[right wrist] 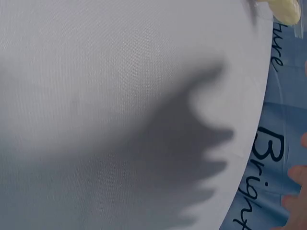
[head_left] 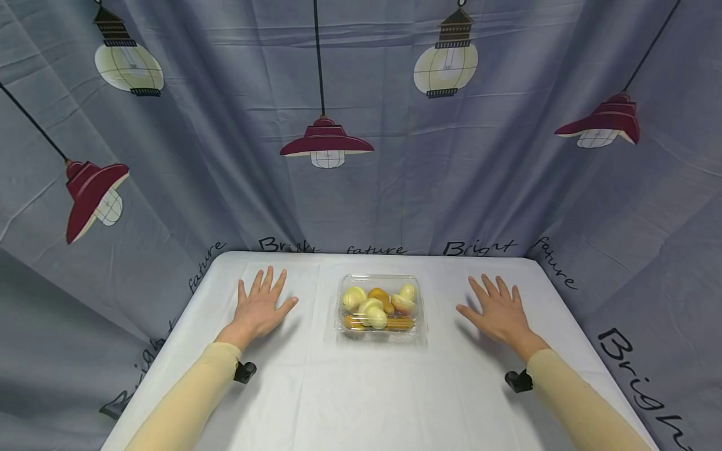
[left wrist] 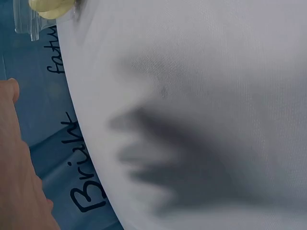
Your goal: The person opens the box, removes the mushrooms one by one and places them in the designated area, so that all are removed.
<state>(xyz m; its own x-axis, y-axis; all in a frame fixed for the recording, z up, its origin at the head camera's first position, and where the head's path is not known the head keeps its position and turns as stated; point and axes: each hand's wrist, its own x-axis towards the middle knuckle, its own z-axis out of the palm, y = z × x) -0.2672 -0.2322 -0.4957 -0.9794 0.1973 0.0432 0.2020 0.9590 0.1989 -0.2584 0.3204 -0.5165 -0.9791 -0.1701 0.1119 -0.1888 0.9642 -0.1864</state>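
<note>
A clear plastic box (head_left: pixel 380 336) stands near the middle of the white table, with several pale yellow and orange fruit-like pieces (head_left: pixel 376 317) inside. Whether its lid is fastened I cannot tell. To the left of the box, my left hand (head_left: pixel 258 312) is held palm down with fingers spread, holding nothing. My right hand (head_left: pixel 499 315) mirrors it on the other side, fingers spread and nothing in it. Both hands cast shadows on the cloth and seem to hover above it. Each wrist view catches only part of its hand and a corner of the box.
A white cloth covers the table (head_left: pixel 361 394). Behind and beside it hangs a blue-grey curtain (head_left: pixel 361 207) printed with lamps and lettering. Small black devices sit at the left wrist (head_left: pixel 245 372) and the right wrist (head_left: pixel 519 381).
</note>
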